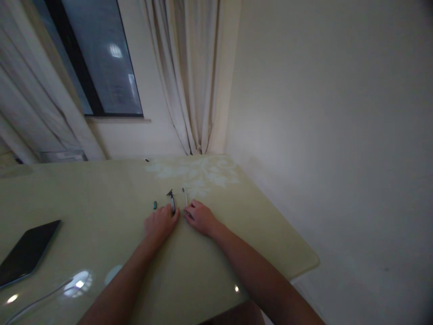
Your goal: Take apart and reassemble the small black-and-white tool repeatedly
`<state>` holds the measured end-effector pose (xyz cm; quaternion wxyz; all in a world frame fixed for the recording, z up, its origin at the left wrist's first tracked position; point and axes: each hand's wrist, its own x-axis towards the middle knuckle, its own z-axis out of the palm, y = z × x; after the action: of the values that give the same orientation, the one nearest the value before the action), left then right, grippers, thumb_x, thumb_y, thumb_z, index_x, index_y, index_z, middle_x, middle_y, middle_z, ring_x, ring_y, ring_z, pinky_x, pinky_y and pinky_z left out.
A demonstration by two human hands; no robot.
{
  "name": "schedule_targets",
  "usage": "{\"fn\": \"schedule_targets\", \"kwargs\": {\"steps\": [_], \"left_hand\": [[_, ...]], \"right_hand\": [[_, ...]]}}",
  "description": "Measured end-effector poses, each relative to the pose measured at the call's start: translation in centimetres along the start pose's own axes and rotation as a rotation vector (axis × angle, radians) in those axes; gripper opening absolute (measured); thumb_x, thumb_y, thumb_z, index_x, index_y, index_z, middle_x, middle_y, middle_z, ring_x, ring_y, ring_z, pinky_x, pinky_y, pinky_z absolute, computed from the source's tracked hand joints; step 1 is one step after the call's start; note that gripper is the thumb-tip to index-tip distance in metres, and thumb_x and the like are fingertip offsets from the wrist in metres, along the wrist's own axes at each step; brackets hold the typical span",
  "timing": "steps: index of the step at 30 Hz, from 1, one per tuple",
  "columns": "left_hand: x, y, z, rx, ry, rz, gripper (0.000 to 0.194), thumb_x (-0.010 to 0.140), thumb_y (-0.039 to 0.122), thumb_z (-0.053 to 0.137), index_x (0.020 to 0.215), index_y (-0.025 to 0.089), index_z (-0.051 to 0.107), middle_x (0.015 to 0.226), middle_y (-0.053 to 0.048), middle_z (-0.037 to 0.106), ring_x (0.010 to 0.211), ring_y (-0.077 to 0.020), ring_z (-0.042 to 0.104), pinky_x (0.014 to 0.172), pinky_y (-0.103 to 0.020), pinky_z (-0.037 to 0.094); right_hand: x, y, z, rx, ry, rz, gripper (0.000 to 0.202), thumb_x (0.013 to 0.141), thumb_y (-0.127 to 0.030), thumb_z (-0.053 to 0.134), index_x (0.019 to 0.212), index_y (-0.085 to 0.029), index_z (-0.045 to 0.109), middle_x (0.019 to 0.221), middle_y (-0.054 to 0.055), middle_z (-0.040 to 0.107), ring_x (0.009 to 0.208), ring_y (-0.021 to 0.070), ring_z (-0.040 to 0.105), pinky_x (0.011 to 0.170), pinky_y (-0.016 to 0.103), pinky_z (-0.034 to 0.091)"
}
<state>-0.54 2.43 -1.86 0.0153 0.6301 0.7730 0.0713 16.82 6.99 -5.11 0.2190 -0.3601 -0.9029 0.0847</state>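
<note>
My left hand [161,222] rests on the pale table with its fingers closed around the handle of a razor [172,203]. The razor's dark head points away from me and to the left. In my right hand [202,217] is a thin white toothbrush [185,196], pinched near its lower end, its dark head pointing away. The two tools stand side by side, a small gap between them. Just left of the razor lies a small dark green piece [154,205], too small to make out.
A dark tablet-like slab [29,248] lies at the left, with a pale cable [40,299] nearer me. A tiny black object [147,160] sits at the table's [270,234] far edge. A wall [321,135] borders the table's right side; curtains [189,72] and a window are behind.
</note>
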Motion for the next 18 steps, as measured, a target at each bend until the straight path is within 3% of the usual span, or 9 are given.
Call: {"fn": "schedule_targets", "kwargs": {"steps": [4, 8, 11, 15, 18], "left_hand": [[-0.1, -0.1, -0.5, -0.032, 0.002, -0.015, 0.044, 0.102, 0.047, 0.038, 0.098, 0.020, 0.072, 0.098, -0.018, 0.079, 0.095, -0.0372, 0.076, 0.072, -0.039, 0.050], [-1.1, 0.0, -1.2, -0.061, 0.076, -0.015, 0.047, 0.105, 0.047, 0.032, 0.100, 0.021, 0.071, 0.099, -0.015, 0.079, 0.089, -0.0323, 0.076, 0.068, -0.035, 0.045], [-2.5, 0.8, -0.9, -0.126, 0.187, 0.124, 0.044, 0.106, 0.048, 0.035, 0.098, 0.023, 0.070, 0.091, -0.010, 0.078, 0.080, -0.0256, 0.073, 0.066, -0.031, 0.040], [-3.6, 2.1, 0.0, -0.295, 0.222, 0.388, 0.038, 0.103, 0.048, 0.043, 0.095, 0.023, 0.071, 0.088, -0.007, 0.076, 0.072, -0.0210, 0.068, 0.065, -0.029, 0.037], [-3.2, 2.0, 0.0, -0.524, 0.212, 0.453, 0.049, 0.101, 0.057, 0.043, 0.080, 0.021, 0.068, 0.071, -0.004, 0.067, 0.064, -0.0196, 0.061, 0.063, -0.030, 0.036]], "right_hand": [[-0.1, -0.3, -0.4, 0.028, 0.008, -0.001, 0.024, 0.101, -0.031, 0.064, 0.119, -0.019, 0.074, 0.107, 0.010, 0.064, 0.096, 0.0216, 0.058, 0.083, 0.031, 0.047], [0.0, -0.3, -1.0, 0.265, 0.221, 0.086, 0.031, 0.104, -0.038, 0.059, 0.122, -0.017, 0.073, 0.107, 0.010, 0.065, 0.099, 0.0209, 0.061, 0.090, 0.033, 0.048], [0.2, -0.5, -1.3, 0.581, 0.372, 0.184, 0.043, 0.107, -0.050, 0.048, 0.104, -0.016, 0.074, 0.094, 0.007, 0.067, 0.090, 0.0191, 0.061, 0.087, 0.033, 0.048], [0.6, -0.9, -2.3, 1.092, 0.336, 0.250, 0.049, 0.098, -0.063, 0.056, 0.095, -0.017, 0.071, 0.080, 0.002, 0.063, 0.070, 0.0157, 0.058, 0.069, 0.029, 0.048], [-0.1, -1.0, -3.5, 1.261, 0.307, 0.250, 0.042, 0.092, -0.058, 0.065, 0.099, -0.017, 0.072, 0.074, -0.002, 0.056, 0.063, 0.0127, 0.054, 0.063, 0.027, 0.045]]}}
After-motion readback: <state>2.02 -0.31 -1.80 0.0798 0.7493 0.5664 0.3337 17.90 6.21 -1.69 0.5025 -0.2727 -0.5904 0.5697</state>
